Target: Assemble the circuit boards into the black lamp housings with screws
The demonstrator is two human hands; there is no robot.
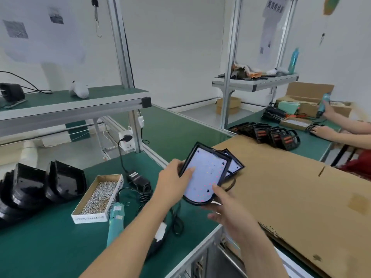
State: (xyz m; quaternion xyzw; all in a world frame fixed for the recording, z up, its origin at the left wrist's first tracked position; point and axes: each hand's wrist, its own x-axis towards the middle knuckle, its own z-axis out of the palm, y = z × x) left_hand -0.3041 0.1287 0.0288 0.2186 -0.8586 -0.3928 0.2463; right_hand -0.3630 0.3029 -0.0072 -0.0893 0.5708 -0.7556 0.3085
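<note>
I hold a black lamp housing [205,173] with a white circuit board seated in it, tilted above the bench edge. My left hand [174,177] grips its left rim, thumb lying on the board. My right hand [224,205] supports it from below, with the thumb on the board's lower right. A second housing with a board [234,164] lies just behind it on the cardboard. Empty black housings [40,183] are stacked at the far left. An open box of screws [100,197] sits beside a teal electric screwdriver [115,221].
A large cardboard sheet [301,187] covers the right side. A black power adapter and coiled cable [140,183] lie on the green mat [50,247]. Another person's hands [323,131] work at the far bench beside a row of black housings [277,135].
</note>
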